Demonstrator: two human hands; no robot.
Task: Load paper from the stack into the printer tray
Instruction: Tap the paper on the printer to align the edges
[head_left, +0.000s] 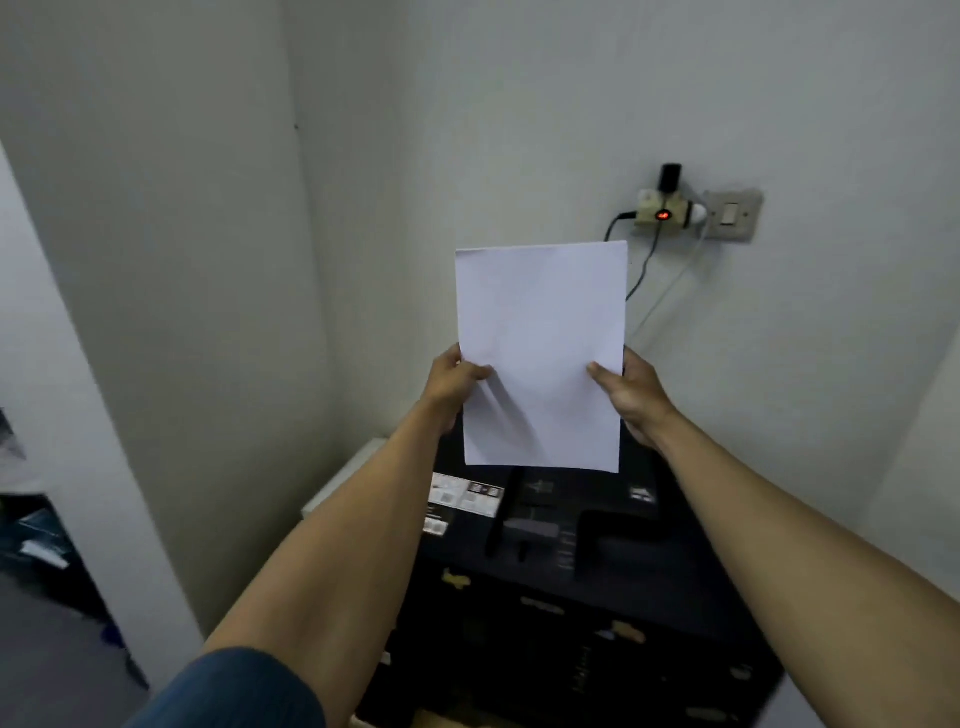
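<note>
A white sheaf of paper (540, 332) stands upright in the air above the black printer (571, 571). My left hand (454, 387) grips its left edge, thumb on the front face. My right hand (631, 389) grips the right edge the same way. The paper's bottom edge hangs just over the rear top of the printer and hides that part of it. The printer fills the lower middle of the view, with stickers on its top left and a dark recessed output area on the right.
The printer sits in a corner between two pale walls, on a white surface (337, 483). A wall socket adaptor (662, 208) with a red light, cables and a switch plate (732, 215) are on the wall behind. Clutter lies at the far left (36, 540).
</note>
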